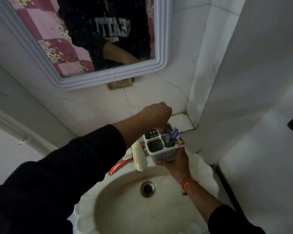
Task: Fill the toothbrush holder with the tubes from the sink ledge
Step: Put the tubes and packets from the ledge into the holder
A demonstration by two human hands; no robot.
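A white perforated toothbrush holder [153, 146] with several compartments is held up over the sink's back edge by my right hand [175, 163], which grips it from below. Purple-patterned tubes [172, 138] stick out of its right compartment. My left hand [156, 115] hangs over the holder's far compartment, fingers pinched downward into it; what they pinch is hidden. A red tube [119, 166] lies on the sink ledge to the left of the tap.
A cream tap [139, 157] stands at the back of the white sink [85, 210], with the drain [147, 189] below it. A white-framed mirror [98, 78] hangs on the tiled wall. A tiled corner shelf [181, 121] is behind the holder.
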